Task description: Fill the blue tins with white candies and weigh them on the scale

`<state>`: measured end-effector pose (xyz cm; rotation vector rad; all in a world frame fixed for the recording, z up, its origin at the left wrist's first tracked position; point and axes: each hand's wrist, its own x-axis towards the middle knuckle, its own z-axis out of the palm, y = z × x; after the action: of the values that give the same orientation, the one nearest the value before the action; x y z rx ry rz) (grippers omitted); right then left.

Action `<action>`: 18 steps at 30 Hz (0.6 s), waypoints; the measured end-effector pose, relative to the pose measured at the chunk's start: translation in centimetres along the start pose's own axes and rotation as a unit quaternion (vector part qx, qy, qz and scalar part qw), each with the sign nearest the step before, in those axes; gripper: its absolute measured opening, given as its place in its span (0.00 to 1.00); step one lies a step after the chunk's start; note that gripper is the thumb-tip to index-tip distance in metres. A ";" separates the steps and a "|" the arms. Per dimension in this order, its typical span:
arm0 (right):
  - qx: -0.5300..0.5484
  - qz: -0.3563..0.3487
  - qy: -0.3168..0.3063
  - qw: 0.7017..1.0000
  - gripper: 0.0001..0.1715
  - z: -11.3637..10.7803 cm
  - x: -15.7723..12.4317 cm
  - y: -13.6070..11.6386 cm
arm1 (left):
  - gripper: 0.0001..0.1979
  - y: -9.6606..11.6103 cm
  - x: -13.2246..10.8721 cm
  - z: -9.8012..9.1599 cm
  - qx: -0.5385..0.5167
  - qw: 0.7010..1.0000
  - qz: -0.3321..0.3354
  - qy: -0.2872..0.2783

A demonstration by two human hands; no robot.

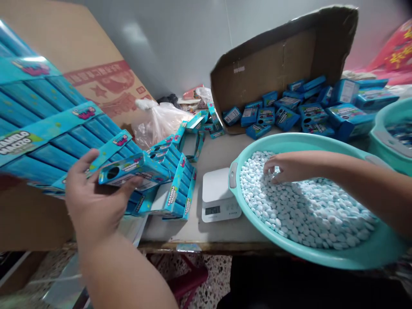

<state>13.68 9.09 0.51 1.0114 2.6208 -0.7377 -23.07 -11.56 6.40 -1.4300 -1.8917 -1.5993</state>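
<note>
Over the front left corner of the bench (193,231), grips a small blue box (133,171) in the left hand (93,201): thumb under, fingers closed along the far side, forearm rising from below, wrist bent back. Keeps the box about level, open end turned clear of the palm, seemingly to leave the mouth free.

At the front right edge, lays the right hand (289,167) palm down on the white tablets (309,210) heaped in a teal basin (322,139), forearm reaching in over the right rim. Curls the fingers half shut, tips sunk among the tablets; cannot tell whether any are pinched. Lets the basin overhang the front edge, near the body, probably for easy reach.

Has a scale (219,195) between the basin and a stack of blue boxes (174,189), display toward the front edge, just beside the basin's rim. Has a carton (273,60) tipped on its side along the back edge, more blue boxes spilling out.
</note>
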 end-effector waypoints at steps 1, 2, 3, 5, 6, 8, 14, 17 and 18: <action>-0.002 -0.002 -0.002 1.000 0.23 0.0 0.0 0.1 | 0.52 -1.3 0.9 -0.3 0.009 0.999 -0.029 -0.025; -0.003 -0.004 -0.003 1.000 0.24 0.1 0.0 0.1 | 0.46 -2.5 1.6 -0.3 0.015 0.997 -0.058 -0.058; -0.005 -0.005 -0.002 1.000 0.25 0.1 0.0 0.2 | 0.39 -3.6 1.9 -0.2 0.010 0.992 -0.082 -0.096; -0.007 -0.008 0.001 1.000 0.25 0.3 0.1 0.3 | 0.26 -5.4 1.8 0.2 -0.017 0.982 -0.112 -0.154; -0.007 -0.009 0.003 1.000 0.25 0.4 0.2 0.4 | 0.23 -6.1 1.5 0.5 -0.035 0.978 -0.116 -0.168; -0.008 -0.011 0.007 1.000 0.24 0.4 0.3 0.3 | 0.23 -6.8 0.9 0.8 -0.039 0.980 -0.101 -0.166; -0.012 -0.009 0.010 1.000 0.20 -0.1 -0.2 -0.6 | 0.30 -6.2 0.1 1.3 -0.072 0.989 -0.086 -0.094; -0.009 0.014 0.011 1.000 0.20 -0.7 -0.7 -1.4 | 0.35 -6.3 0.3 1.6 -0.138 0.978 -0.120 -0.098; -0.008 0.022 0.012 1.000 0.20 -0.9 -0.8 -1.6 | 0.37 -6.6 0.5 1.7 -0.116 0.981 -0.125 -0.093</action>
<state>13.13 8.06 2.15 1.0755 2.6120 -0.6992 -27.93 -9.14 2.29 -1.5299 -2.1210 -1.9169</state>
